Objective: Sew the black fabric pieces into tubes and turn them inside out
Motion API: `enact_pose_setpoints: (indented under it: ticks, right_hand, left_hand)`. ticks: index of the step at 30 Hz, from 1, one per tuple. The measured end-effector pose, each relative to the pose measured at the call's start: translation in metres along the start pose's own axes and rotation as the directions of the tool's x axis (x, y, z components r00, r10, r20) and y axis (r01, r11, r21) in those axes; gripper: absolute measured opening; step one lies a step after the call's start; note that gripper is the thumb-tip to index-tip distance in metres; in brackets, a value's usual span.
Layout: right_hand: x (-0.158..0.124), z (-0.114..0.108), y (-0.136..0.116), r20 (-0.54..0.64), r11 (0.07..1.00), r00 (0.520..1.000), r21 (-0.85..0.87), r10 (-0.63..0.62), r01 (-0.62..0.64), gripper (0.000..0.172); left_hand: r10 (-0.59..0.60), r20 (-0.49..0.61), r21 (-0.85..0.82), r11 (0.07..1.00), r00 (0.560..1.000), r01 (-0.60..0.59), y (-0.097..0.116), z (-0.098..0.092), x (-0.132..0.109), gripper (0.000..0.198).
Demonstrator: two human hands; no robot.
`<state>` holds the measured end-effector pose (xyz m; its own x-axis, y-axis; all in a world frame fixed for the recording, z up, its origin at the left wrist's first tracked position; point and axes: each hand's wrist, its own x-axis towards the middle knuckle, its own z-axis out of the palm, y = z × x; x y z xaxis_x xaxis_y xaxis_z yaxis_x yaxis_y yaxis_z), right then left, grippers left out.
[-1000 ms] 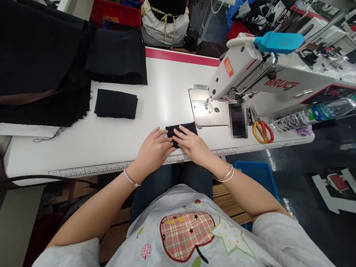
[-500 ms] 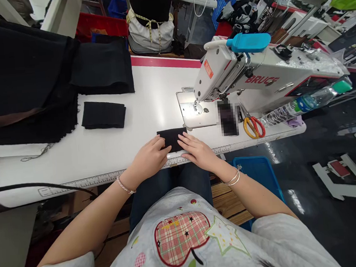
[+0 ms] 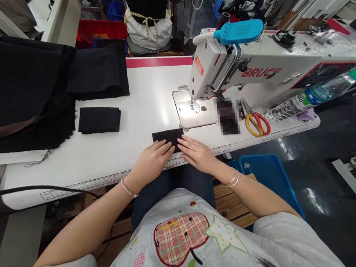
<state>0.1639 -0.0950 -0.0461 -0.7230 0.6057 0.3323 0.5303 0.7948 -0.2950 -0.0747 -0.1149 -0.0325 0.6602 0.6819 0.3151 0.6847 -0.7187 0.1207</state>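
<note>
A small black fabric piece lies flat at the front edge of the white sewing table. My left hand rests on its left part, palm down, with the fingers stretched out. On its right end lie the extended fingertips of my right hand, the thumb held apart near the edge ruler. Parts of the fabric are hidden under both hands. Just beyond it is the metal needle plate of the sewing machine. To the left lies a folded black fabric stack.
Large black cloth covers the table's left end. Scissors with yellow and red handles and a plastic bottle lie at the right. A blue tray stands below the table. Another person sits beyond the table.
My left fingers have flattened and spread further over the fabric. My right hand stays at its right end. The camera view has shifted slightly.
</note>
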Motion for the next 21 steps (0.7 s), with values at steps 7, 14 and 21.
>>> enact_pose_setpoints:
  ticks: [7, 14, 21]
  right_hand:
    - [-0.005, 0.003, -0.009, -0.108, 0.994, 0.990, -0.058, 0.089, -0.096, 0.030]
    - [-0.001, 0.001, -0.019, -0.085, 0.986, 0.989, -0.105, 0.122, -0.131, 0.032]
    - [-0.009, 0.006, -0.021, -0.093, 0.977, 0.986, -0.150, 0.140, -0.152, 0.037]
  left_hand:
    - [-0.078, -0.036, -0.061, 0.995, 0.996, 0.076, 0.009, -0.004, 0.012, 0.029]
    - [-0.107, -0.008, 0.021, 0.994, 0.994, 0.107, 0.005, -0.007, 0.043, 0.036]
    - [-0.048, 0.085, 0.110, 0.993, 0.995, 0.038, 0.000, 0.005, 0.063, 0.041]
